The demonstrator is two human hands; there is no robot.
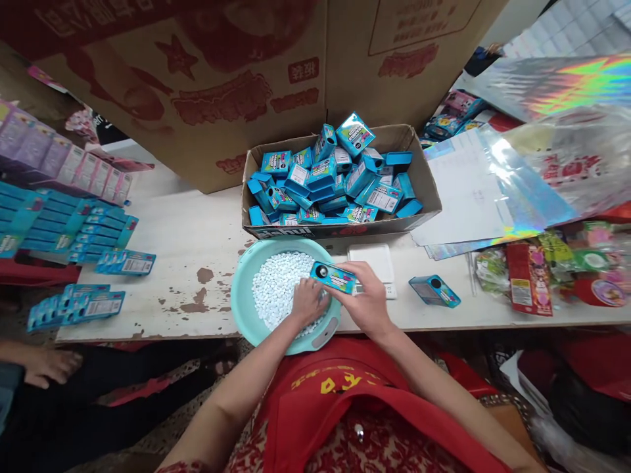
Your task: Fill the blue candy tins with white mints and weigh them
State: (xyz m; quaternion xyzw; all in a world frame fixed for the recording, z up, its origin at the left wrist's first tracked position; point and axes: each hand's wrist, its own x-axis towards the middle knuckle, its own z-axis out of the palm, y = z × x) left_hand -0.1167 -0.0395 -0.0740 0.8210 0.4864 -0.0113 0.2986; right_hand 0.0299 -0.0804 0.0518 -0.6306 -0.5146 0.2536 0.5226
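Note:
A light-green plastic basin (241,289) holds a heap of small white candies (276,279). My left hand (309,303) is over the right part of the heap, fingers curled down beside the box; whatever they hold is hidden. Between the thumb and fingers of my right hand (367,297) is a small blue candy box (340,278), tilted above the basin's right rim. A dark round opening shows in its left end. Just behind that hand sits a small white scale (372,259), partly covered. Another blue box (434,291) stands alone to the right.
An open carton (428,197) full of blue boxes stands behind the basin, against a large cardboard box (276,59). Stacked blue boxes (98,236) line the table's left side. Shiny sheets (493,190) and candy packets (530,279) lie right. Another person's hand (52,364) is lower left.

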